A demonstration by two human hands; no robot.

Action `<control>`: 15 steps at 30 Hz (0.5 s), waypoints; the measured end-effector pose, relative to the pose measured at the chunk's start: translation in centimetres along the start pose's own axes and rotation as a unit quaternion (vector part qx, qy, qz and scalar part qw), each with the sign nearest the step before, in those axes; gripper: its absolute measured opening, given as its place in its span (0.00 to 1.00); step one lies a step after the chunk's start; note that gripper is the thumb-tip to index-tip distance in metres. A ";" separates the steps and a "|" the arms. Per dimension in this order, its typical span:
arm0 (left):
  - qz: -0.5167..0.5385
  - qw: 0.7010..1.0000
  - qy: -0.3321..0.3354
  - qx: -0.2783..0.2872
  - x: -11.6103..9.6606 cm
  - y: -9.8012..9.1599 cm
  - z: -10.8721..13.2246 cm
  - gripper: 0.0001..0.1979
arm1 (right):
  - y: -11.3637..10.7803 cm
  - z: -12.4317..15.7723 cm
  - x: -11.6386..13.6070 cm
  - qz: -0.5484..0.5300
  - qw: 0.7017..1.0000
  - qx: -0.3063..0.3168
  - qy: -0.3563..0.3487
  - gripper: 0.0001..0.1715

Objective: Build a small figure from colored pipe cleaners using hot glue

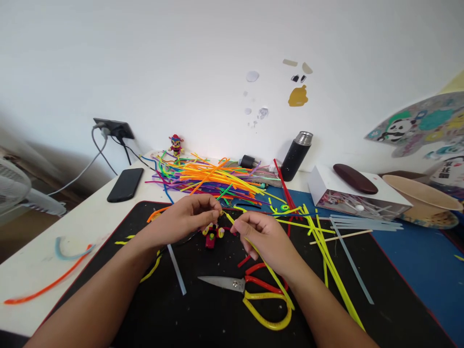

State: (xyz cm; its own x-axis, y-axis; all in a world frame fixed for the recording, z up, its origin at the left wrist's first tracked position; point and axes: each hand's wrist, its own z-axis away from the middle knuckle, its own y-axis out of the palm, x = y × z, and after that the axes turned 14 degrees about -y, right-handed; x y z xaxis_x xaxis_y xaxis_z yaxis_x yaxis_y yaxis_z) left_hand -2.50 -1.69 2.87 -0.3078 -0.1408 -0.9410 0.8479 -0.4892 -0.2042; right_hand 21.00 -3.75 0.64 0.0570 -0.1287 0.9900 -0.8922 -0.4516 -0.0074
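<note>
Writing (452, 168) at far right is too small to read; at centre, the left hand (192, 215) and the right hand (268, 237) pinch one fuzzy yellow stem (272, 273).

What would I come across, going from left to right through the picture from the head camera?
White fan → black smartphone → the person's left hand → the right hand → brown glasses case → panda picture on the wall.
</note>
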 end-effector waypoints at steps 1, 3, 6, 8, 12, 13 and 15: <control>0.010 1.000 -0.001 0.004 0.0 -0.1 0.0 0.16 | 0.0 -0.1 -0.1 -0.002 1.000 -0.008 -0.005 0.24; 0.027 1.000 -0.002 0.004 0.1 -0.2 -0.1 0.16 | -0.1 -0.2 -0.3 -0.009 1.000 -0.019 -0.012 0.25; 0.037 0.999 -0.004 0.004 0.1 -0.2 -0.2 0.16 | 0.0 -0.2 -0.4 -0.016 1.000 -0.024 -0.012 0.25; 0.038 0.999 -0.006 0.007 0.2 -0.1 -0.2 0.16 | 0.1 -0.2 -0.4 -0.019 0.999 -0.026 -0.010 0.25; 0.043 0.999 -0.010 0.005 0.1 0.1 -0.2 0.17 | 0.4 -0.1 -0.4 -0.024 0.999 -0.026 -0.007 0.25; 0.045 0.999 -0.011 0.003 0.1 0.1 -0.2 0.18 | 0.4 -0.1 -0.5 -0.023 0.999 -0.025 -0.005 0.24; 0.045 0.999 -0.012 -0.002 0.0 0.2 -0.3 0.19 | 0.4 -0.1 -0.5 -0.023 0.999 -0.024 -0.002 0.24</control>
State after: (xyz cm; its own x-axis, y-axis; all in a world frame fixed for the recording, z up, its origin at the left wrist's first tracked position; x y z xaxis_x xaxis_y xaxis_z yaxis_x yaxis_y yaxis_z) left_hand -2.20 -1.59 2.72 -0.2410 -0.2047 -0.9487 0.8743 -0.4701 -0.1207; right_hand 20.53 -3.75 0.12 0.0993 -0.1122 0.9887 -0.9089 -0.4146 0.0442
